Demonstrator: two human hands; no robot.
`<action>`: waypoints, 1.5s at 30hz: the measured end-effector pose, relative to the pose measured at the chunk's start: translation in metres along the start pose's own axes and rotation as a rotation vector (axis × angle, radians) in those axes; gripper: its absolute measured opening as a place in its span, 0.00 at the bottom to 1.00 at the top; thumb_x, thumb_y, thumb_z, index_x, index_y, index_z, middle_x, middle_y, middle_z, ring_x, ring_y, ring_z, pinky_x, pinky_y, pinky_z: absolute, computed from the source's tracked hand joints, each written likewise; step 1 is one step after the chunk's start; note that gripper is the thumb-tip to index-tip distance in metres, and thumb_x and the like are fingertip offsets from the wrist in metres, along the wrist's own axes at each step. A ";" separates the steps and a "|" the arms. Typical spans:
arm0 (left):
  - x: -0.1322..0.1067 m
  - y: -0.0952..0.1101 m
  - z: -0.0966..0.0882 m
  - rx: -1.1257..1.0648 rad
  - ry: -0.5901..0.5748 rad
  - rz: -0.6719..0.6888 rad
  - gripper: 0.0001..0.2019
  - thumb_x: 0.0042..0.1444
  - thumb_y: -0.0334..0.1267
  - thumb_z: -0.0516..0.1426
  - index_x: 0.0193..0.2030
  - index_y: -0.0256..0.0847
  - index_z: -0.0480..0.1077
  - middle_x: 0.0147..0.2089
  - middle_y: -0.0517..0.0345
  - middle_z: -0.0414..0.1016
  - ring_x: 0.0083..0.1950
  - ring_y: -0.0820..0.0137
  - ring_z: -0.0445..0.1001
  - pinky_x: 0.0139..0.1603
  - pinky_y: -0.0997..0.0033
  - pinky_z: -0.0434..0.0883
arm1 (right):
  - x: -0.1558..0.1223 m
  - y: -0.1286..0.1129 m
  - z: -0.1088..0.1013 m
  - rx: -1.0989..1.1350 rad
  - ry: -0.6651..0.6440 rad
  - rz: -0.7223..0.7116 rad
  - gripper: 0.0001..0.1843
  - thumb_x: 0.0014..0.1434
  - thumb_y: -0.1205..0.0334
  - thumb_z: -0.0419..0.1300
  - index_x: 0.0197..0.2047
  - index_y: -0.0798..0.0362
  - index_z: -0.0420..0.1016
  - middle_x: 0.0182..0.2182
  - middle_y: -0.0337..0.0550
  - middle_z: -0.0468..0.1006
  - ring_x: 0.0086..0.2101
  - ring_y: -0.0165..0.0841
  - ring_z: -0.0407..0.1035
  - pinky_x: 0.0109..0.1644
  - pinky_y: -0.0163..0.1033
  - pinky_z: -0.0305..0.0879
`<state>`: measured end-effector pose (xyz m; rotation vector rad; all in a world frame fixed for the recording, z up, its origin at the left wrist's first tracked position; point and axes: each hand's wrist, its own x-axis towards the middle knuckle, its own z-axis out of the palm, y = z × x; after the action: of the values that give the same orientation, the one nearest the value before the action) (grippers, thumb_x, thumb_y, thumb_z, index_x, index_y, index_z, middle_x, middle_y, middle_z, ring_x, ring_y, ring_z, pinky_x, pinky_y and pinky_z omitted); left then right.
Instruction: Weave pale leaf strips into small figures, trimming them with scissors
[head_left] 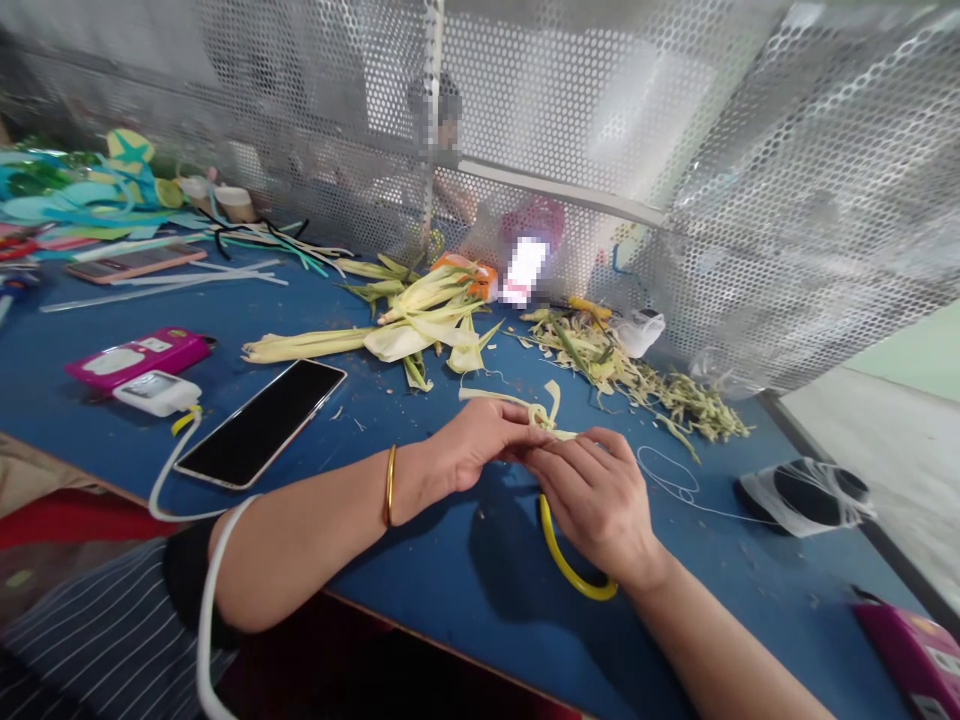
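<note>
One perforated metal screen (540,110) stands behind a blue table (780,610), where long pale husks (420,335) lie beyond the hands, with shredded husk (607,362) to their right. Beside the left forearm rests a dark-screened phone (262,425), then a magenta case (186,350), its markings too small to read, and at right a thread-wrapped spool (806,497). Left hand (484,440) and right hand (596,490) meet above the table, fingers closed on a thin, creamy, looped husk strip (538,412)
</note>
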<state>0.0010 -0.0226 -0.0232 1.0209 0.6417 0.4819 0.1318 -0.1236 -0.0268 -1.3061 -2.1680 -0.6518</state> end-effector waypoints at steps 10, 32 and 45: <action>-0.004 0.006 -0.002 0.043 -0.002 0.031 0.12 0.39 0.38 0.71 0.27 0.33 0.77 0.27 0.54 0.77 0.31 0.72 0.74 0.41 0.69 0.72 | -0.007 -0.012 0.000 0.127 0.020 -0.181 0.10 0.64 0.72 0.55 0.40 0.52 0.76 0.32 0.42 0.81 0.32 0.32 0.73 0.48 0.43 0.66; 0.000 0.003 -0.004 0.194 0.063 0.061 0.09 0.46 0.35 0.67 0.30 0.33 0.75 0.24 0.60 0.72 0.25 0.76 0.69 0.26 0.75 0.65 | -0.004 0.012 -0.002 0.404 -0.129 0.625 0.10 0.65 0.58 0.55 0.31 0.49 0.71 0.29 0.38 0.78 0.34 0.35 0.70 0.42 0.39 0.61; 0.001 0.010 -0.006 0.177 0.060 0.054 0.07 0.43 0.33 0.67 0.29 0.33 0.76 0.21 0.63 0.67 0.22 0.81 0.59 0.21 0.76 0.50 | 0.003 0.036 -0.034 0.735 -0.292 0.838 0.17 0.59 0.49 0.59 0.26 0.52 0.71 0.21 0.35 0.68 0.25 0.29 0.59 0.29 0.35 0.55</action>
<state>-0.0035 -0.0140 -0.0172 1.1965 0.7210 0.5107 0.1694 -0.1277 0.0055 -1.7038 -1.5386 0.6313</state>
